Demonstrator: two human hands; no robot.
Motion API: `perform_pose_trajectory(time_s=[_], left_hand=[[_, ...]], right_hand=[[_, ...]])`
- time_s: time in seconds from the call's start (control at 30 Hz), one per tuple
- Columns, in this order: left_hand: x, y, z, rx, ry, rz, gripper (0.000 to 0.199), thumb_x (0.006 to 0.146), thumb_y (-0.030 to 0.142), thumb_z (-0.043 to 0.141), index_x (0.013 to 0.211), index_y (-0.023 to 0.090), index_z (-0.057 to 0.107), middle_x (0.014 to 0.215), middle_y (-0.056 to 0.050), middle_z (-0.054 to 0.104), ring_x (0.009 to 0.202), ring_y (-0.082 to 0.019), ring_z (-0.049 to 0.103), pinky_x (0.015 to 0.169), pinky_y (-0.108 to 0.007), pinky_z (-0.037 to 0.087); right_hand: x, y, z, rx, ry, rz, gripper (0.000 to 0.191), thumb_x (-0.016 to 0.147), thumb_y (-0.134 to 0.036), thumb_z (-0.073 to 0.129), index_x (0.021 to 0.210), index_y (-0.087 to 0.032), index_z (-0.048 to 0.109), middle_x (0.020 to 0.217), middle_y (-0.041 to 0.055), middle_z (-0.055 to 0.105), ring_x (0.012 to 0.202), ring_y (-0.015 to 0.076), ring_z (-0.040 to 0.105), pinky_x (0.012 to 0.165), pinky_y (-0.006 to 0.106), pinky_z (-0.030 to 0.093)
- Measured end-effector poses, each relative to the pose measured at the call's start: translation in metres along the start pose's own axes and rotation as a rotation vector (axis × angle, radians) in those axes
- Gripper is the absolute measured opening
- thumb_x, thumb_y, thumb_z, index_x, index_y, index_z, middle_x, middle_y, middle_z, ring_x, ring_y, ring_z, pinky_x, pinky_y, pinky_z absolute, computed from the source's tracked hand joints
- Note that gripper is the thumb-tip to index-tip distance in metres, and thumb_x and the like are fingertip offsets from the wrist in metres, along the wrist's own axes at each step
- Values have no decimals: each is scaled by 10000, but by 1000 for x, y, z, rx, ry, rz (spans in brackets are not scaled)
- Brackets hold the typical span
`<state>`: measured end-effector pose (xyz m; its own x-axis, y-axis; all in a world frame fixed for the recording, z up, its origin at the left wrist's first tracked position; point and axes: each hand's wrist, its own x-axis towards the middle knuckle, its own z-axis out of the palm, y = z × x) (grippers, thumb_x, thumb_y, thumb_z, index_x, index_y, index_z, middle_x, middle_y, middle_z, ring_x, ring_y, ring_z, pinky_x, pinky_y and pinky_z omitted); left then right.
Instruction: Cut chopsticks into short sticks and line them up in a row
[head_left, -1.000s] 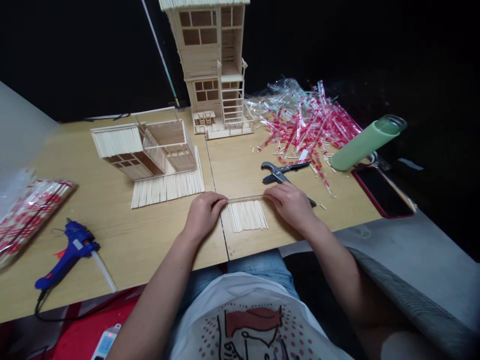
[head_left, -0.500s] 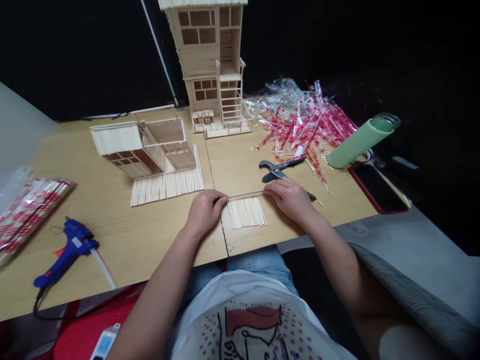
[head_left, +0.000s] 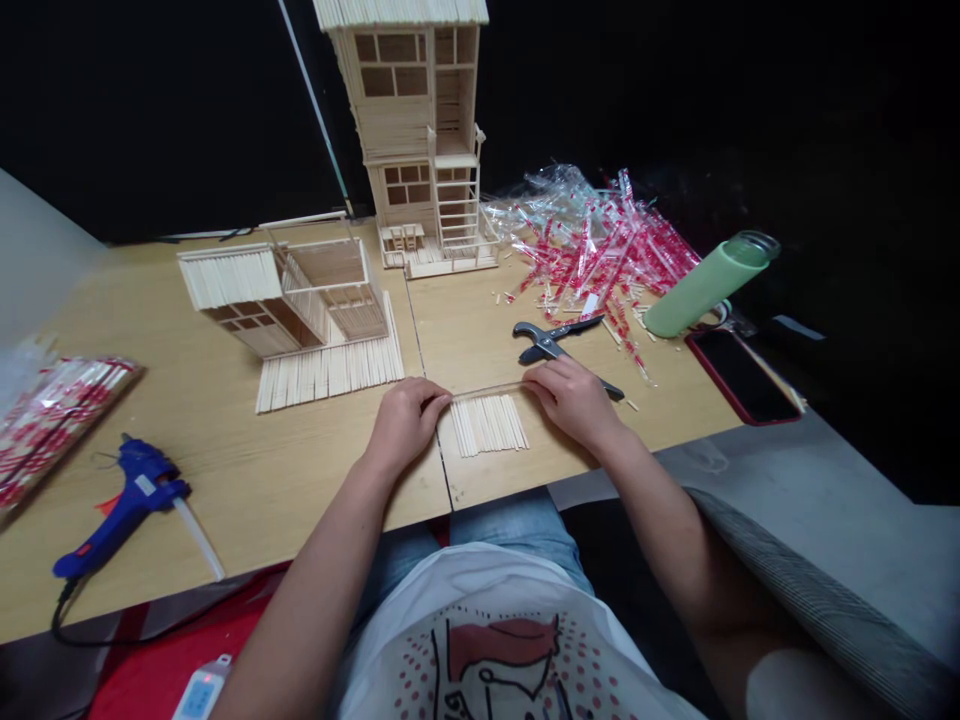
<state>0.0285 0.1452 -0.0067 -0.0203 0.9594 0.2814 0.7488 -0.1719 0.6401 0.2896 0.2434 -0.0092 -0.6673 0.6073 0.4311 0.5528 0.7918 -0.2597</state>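
A thin wooden stick [head_left: 487, 389] spans the gap between my two hands, along the far edge of a small row of pale sticks [head_left: 489, 425]. My left hand [head_left: 409, 418] pinches its left end, thumb and fingers together. At the other end, my right hand [head_left: 571, 402] has its fingers closed on the stick. Dark-handled scissors [head_left: 547, 343] lie just beyond my right hand, partly behind it. To the left of my left hand stands a small stick-built house [head_left: 300, 310] on a slatted base.
A tall stick house [head_left: 397, 120] stands at the back. Right of it are crumpled red-and-clear wrappers [head_left: 600, 240], a green bottle [head_left: 705, 290] and a phone [head_left: 739, 375]. On the left lie a blue glue gun [head_left: 127, 505] and a wrapped stick bundle [head_left: 67, 415].
The view has shifted slightly, so everything appears a little further left. Both hands keep their hold on the stick, with no clear movement against the table.
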Motion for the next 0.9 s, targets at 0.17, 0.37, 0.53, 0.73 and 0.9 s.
perform_pose_trajectory(time_s=[0.17,0.37,0.53,0.73,0.9], left_hand=[[1,0,0,7,3,12,177,934,238,587,828,194,721,836,-65,751,829,-225,673,790,-373,520],[2,-1,-1,16,11,27,193,935,247,573,820,192,717,827,-67,748,822,-224,669,787,-368,516],[2,-1,0,16,14,33,202,935,264,573,814,188,716,819,-65,745,807,-219,667,775,-359,512],[3,-2,-1,19,20,34,201,936,264,573,808,191,710,811,-59,741,793,-215,664,757,-353,507],[2,-1,-1,19,22,34,201,938,268,570,811,194,707,819,-62,741,803,-218,666,769,-362,513]], right_hand=[[-1,-1,0,19,-10,29,139,984,-191,561,933,-201,689,917,70,716,902,241,596,839,359,463],[1,-4,0,-14,-10,45,147,985,-205,566,910,-196,691,891,76,713,883,240,598,819,357,460],[1,-6,1,-3,16,39,133,980,-199,579,909,-182,690,900,77,718,879,242,596,836,358,462],[-2,-6,5,21,31,76,137,984,-215,567,937,-192,694,901,75,726,880,252,581,856,388,455],[-6,-9,10,5,57,93,147,990,-220,551,958,-186,690,900,77,723,902,266,568,868,404,442]])
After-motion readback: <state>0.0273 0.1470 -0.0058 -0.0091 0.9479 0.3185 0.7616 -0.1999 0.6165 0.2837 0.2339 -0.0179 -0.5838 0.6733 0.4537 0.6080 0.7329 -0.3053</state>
